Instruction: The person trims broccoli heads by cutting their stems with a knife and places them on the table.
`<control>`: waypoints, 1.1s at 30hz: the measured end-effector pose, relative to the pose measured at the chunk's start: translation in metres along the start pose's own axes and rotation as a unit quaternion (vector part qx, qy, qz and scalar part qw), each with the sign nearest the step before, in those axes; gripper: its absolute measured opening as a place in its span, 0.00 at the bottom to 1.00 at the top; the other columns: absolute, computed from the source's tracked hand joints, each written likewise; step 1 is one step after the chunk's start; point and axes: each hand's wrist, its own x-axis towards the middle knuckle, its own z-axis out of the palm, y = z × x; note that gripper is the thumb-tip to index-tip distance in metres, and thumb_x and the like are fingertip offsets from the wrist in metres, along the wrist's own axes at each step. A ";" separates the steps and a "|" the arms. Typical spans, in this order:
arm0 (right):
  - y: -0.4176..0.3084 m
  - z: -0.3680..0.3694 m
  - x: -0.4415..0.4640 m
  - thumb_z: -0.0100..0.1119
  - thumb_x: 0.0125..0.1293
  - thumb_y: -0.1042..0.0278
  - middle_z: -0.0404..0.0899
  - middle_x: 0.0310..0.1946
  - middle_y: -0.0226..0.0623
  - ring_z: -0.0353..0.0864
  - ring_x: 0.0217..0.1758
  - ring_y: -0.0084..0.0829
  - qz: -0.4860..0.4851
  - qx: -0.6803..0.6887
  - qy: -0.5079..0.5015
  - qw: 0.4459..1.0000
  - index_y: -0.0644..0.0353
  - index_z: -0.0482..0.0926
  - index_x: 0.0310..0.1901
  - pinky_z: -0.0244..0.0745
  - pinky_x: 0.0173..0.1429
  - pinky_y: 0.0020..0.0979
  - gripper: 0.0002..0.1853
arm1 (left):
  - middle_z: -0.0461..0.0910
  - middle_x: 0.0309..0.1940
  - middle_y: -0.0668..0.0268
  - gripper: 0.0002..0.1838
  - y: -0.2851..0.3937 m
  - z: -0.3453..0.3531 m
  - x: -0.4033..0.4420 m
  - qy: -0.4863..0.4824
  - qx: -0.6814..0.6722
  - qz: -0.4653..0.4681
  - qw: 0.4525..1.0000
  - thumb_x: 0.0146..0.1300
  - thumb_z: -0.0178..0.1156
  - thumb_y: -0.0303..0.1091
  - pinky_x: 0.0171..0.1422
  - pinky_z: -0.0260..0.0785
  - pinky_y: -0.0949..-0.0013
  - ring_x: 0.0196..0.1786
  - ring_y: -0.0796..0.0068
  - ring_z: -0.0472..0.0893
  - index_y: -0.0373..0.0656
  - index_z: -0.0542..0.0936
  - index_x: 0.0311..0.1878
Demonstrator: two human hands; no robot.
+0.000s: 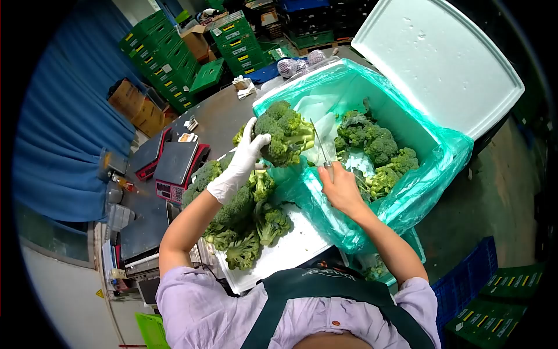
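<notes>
My left hand (244, 160), in a white glove, is closed around a large head of broccoli (283, 134) with its cut stem side turned to the right. My bare right hand (339, 187) grips the handle of a knife (319, 139), its thin blade pointing up beside the broccoli's stems. Below my left hand, several broccoli heads (232, 215) are heaped on a white foam lid (299, 235). To the right stands a white foam box lined with a green plastic bag (430, 136), and more broccoli (378, 145) lies inside it.
A white foam lid (442, 58) leans up behind the box. Red-framed scales (174, 163) sit on the dark table at left. Stacked green crates (168, 58) stand at the back, and a blue crate (465, 279) is at lower right. Net-wrapped round items (299, 65) lie beyond the box.
</notes>
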 end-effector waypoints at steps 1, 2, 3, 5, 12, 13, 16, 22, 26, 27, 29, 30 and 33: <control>-0.002 0.004 0.001 0.49 0.67 0.56 0.75 0.25 0.66 0.77 0.33 0.63 -0.010 -0.018 0.002 1.000 0.73 0.69 0.37 0.71 0.39 0.53 0.21 | 0.64 0.61 0.58 0.43 -0.004 0.001 -0.007 0.001 0.003 0.010 1.000 0.56 0.58 0.49 0.48 0.70 0.45 0.58 0.59 0.69 0.60 0.47 0.73; -0.003 0.006 0.001 0.48 0.67 0.56 0.75 0.26 0.68 0.76 0.34 0.65 -0.020 -0.035 0.003 0.999 0.75 0.68 0.37 0.71 0.40 0.54 0.21 | 0.62 0.63 0.57 0.44 -0.003 0.000 -0.013 0.010 0.008 -0.010 1.000 0.56 0.59 0.50 0.49 0.70 0.44 0.59 0.58 0.68 0.60 0.47 0.72; -0.006 0.007 0.001 0.48 0.67 0.56 0.75 0.26 0.68 0.76 0.34 0.65 -0.021 -0.037 0.003 0.999 0.75 0.68 0.37 0.71 0.40 0.54 0.21 | 0.62 0.63 0.57 0.44 -0.007 0.000 -0.016 0.010 0.006 -0.010 1.000 0.56 0.59 0.50 0.49 0.70 0.44 0.59 0.58 0.68 0.60 0.47 0.72; -0.012 0.008 -0.002 0.48 0.67 0.57 0.75 0.27 0.68 0.76 0.34 0.65 -0.016 -0.059 -0.013 0.998 0.75 0.67 0.36 0.71 0.40 0.54 0.21 | 0.63 0.63 0.58 0.46 -0.013 -0.002 -0.019 0.024 -0.011 0.005 1.000 0.55 0.61 0.53 0.48 0.70 0.41 0.62 0.58 0.67 0.60 0.46 0.72; -0.006 0.022 -0.004 0.49 0.67 0.57 0.75 0.27 0.67 0.76 0.34 0.65 -0.027 -0.078 0.005 0.997 0.74 0.67 0.36 0.71 0.39 0.54 0.21 | 0.64 0.62 0.51 0.62 -0.021 0.015 -0.013 0.003 -0.071 0.089 0.993 0.43 0.76 0.40 0.65 0.63 0.64 0.62 0.63 0.68 0.38 0.40 0.71; -0.006 0.022 -0.005 0.50 0.67 0.57 0.76 0.27 0.66 0.76 0.34 0.64 -0.032 -0.070 0.017 0.997 0.74 0.68 0.36 0.71 0.39 0.54 0.20 | 0.64 0.62 0.53 0.61 -0.020 0.016 -0.015 -0.006 -0.077 0.094 0.993 0.44 0.76 0.39 0.64 0.64 0.62 0.63 0.63 0.68 0.42 0.41 0.72; -0.012 0.020 -0.011 0.50 0.67 0.58 0.76 0.26 0.65 0.76 0.32 0.64 -0.035 -0.056 0.038 0.997 0.73 0.68 0.36 0.71 0.39 0.54 0.20 | 0.64 0.62 0.52 0.62 -0.022 0.015 -0.011 -0.003 -0.060 0.089 0.994 0.42 0.77 0.36 0.64 0.64 0.62 0.63 0.63 0.68 0.42 0.40 0.72; -0.009 0.026 -0.018 0.49 0.67 0.59 0.76 0.25 0.65 0.76 0.31 0.65 -0.026 -0.073 0.031 0.997 0.72 0.67 0.35 0.71 0.38 0.55 0.19 | 0.65 0.61 0.55 0.59 -0.017 0.027 -0.021 0.001 -0.091 0.109 0.990 0.43 0.76 0.32 0.63 0.66 0.63 0.61 0.65 0.69 0.42 0.43 0.71; -0.012 0.028 -0.021 0.49 0.67 0.60 0.75 0.24 0.66 0.76 0.30 0.65 -0.006 -0.112 0.039 0.993 0.73 0.66 0.35 0.71 0.37 0.56 0.18 | 0.65 0.59 0.56 0.54 -0.037 0.033 -0.015 0.030 -0.093 0.144 0.985 0.44 0.75 0.31 0.63 0.66 0.64 0.59 0.66 0.70 0.39 0.47 0.68; -0.009 0.030 -0.021 0.49 0.67 0.60 0.75 0.24 0.66 0.76 0.30 0.65 -0.005 -0.111 0.042 0.993 0.73 0.66 0.35 0.71 0.37 0.56 0.18 | 0.66 0.58 0.54 0.54 -0.038 0.034 -0.015 0.057 -0.070 0.157 0.983 0.43 0.74 0.32 0.63 0.65 0.65 0.58 0.66 0.70 0.37 0.48 0.68; -0.002 0.034 -0.023 0.49 0.67 0.60 0.75 0.24 0.66 0.76 0.29 0.65 -0.039 -0.084 0.045 0.995 0.73 0.66 0.35 0.71 0.35 0.56 0.18 | 0.66 0.58 0.54 0.54 -0.036 0.034 -0.017 0.052 -0.062 0.157 0.984 0.44 0.74 0.33 0.63 0.64 0.66 0.59 0.66 0.69 0.37 0.47 0.68; -0.003 0.034 -0.024 0.49 0.67 0.59 0.75 0.23 0.65 0.76 0.28 0.65 -0.040 -0.078 0.058 0.994 0.73 0.66 0.35 0.71 0.35 0.55 0.18 | 0.66 0.58 0.54 0.55 -0.033 0.035 -0.020 0.049 -0.077 0.147 0.985 0.43 0.74 0.33 0.64 0.64 0.65 0.59 0.66 0.69 0.37 0.46 0.68; 0.003 0.033 -0.019 0.49 0.67 0.60 0.75 0.22 0.65 0.75 0.28 0.66 -0.027 -0.052 0.061 0.996 0.72 0.66 0.35 0.71 0.35 0.55 0.18 | 0.64 0.60 0.53 0.57 -0.035 0.035 -0.017 0.056 -0.075 0.129 0.987 0.43 0.75 0.34 0.64 0.63 0.64 0.60 0.65 0.68 0.37 0.45 0.69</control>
